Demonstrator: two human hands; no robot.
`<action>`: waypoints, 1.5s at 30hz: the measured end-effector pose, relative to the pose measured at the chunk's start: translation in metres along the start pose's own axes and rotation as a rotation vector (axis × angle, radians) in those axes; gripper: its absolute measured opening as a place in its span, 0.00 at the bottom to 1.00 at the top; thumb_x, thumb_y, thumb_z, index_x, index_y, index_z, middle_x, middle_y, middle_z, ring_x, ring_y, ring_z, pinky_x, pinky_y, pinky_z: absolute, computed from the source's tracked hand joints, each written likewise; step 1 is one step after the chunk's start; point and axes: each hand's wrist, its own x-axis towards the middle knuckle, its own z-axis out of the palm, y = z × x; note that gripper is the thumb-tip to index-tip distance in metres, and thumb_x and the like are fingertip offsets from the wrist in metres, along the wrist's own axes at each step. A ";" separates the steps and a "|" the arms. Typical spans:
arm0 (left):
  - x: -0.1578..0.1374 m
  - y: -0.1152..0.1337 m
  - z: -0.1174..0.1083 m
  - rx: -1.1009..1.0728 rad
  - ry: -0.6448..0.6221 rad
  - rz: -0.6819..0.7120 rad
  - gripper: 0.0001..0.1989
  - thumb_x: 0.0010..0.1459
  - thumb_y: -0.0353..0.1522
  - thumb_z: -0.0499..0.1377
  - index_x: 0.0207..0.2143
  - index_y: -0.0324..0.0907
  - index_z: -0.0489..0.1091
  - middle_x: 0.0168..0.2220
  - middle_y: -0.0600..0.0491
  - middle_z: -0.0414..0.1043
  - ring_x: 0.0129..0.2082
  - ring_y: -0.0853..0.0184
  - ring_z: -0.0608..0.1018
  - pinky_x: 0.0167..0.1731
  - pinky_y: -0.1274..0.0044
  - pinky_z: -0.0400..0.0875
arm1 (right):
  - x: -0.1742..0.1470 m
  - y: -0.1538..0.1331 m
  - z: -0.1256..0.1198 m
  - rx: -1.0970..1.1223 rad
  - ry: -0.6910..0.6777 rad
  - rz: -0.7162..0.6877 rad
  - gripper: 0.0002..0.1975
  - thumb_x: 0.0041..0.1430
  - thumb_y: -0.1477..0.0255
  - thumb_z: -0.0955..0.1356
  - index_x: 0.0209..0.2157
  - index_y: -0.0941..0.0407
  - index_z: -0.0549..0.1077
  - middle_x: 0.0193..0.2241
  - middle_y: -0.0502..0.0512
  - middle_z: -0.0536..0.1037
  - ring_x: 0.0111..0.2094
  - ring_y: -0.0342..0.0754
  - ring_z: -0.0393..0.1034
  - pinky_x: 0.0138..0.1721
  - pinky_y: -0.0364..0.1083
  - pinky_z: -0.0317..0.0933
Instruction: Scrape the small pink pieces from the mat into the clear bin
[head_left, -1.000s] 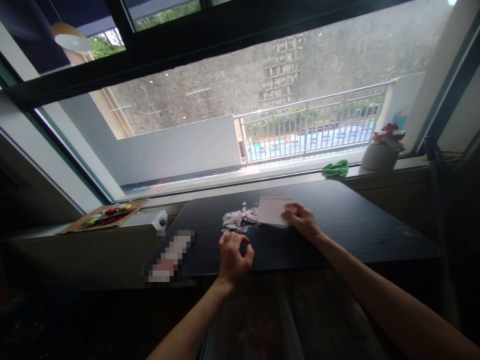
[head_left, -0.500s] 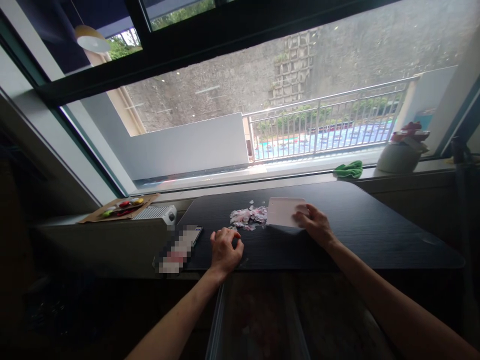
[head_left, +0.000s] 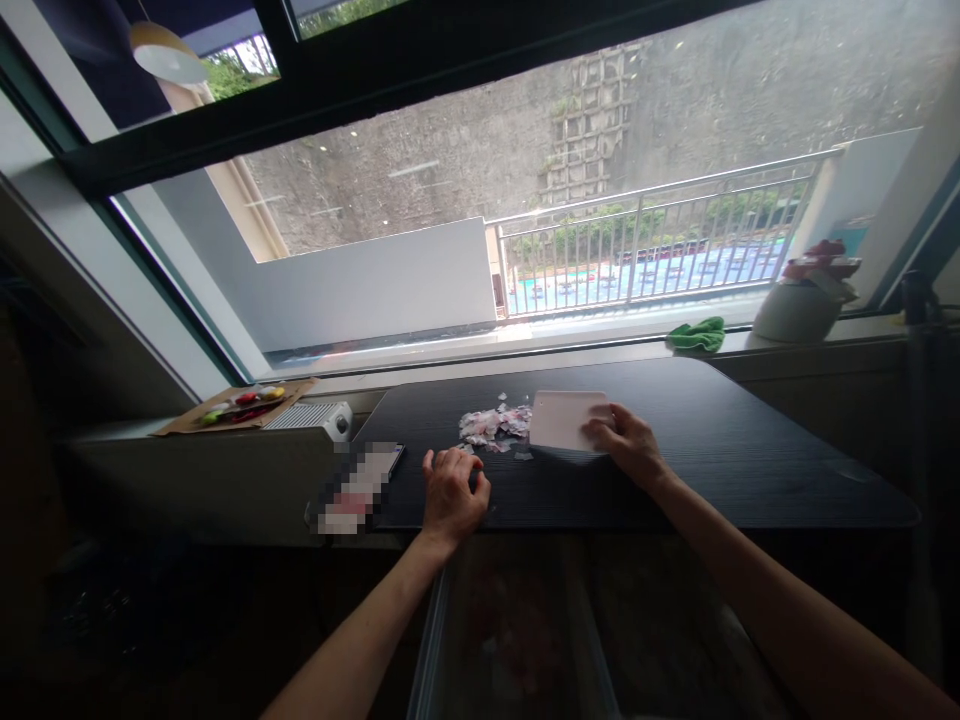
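A pale flat rectangular plate (head_left: pixel 566 420), like a scraper, with a small hole near one corner, stands tilted on the dark table (head_left: pixel 720 440). Its right end is gripped in my right hand (head_left: pixel 626 440), thumb across the near face. Against the plate's left edge lies a heap of whitish and pinkish paper-like scraps (head_left: pixel 491 425), with a few loose bits around it. Just in front of the heap, my left hand (head_left: pixel 454 490) rests at the table's near side, fingers loosely bent and a gap by the thumb; I see nothing in it.
A phone (head_left: pixel 364 490), its screen blurred out, lies at the table's left corner. Below the near edge sits a clear-walled bin (head_left: pixel 517 620). The windowsill holds a green cloth (head_left: pixel 697 335) and a pale jar (head_left: pixel 799 305). A radiator (head_left: pixel 311 420) with cardboard on it stands left.
The view has tilted slightly. The plate has shifted a little left against the scraps, and a few bits now lie by its lower left corner. My left hand has barely moved.
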 end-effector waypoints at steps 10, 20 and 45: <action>0.000 0.001 0.000 0.016 0.008 -0.016 0.06 0.51 0.27 0.55 0.32 0.44 0.68 0.35 0.51 0.72 0.41 0.59 0.72 0.57 0.57 0.54 | -0.003 0.001 0.000 0.024 -0.106 0.058 0.14 0.41 0.66 0.72 0.32 0.56 0.74 0.29 0.53 0.78 0.29 0.49 0.73 0.30 0.48 0.70; 0.000 -0.001 0.002 -0.004 0.011 -0.061 0.06 0.51 0.27 0.54 0.33 0.44 0.67 0.35 0.52 0.71 0.41 0.60 0.72 0.57 0.57 0.54 | -0.020 -0.006 0.004 0.035 -0.247 0.098 0.15 0.40 0.67 0.72 0.34 0.55 0.76 0.31 0.52 0.81 0.32 0.51 0.74 0.33 0.48 0.70; 0.001 -0.003 0.003 -0.010 0.026 -0.074 0.07 0.51 0.28 0.54 0.33 0.44 0.67 0.35 0.51 0.72 0.41 0.59 0.73 0.56 0.58 0.55 | -0.023 0.005 0.005 0.038 -0.006 0.068 0.17 0.46 0.63 0.71 0.39 0.55 0.72 0.30 0.53 0.79 0.32 0.51 0.74 0.34 0.49 0.70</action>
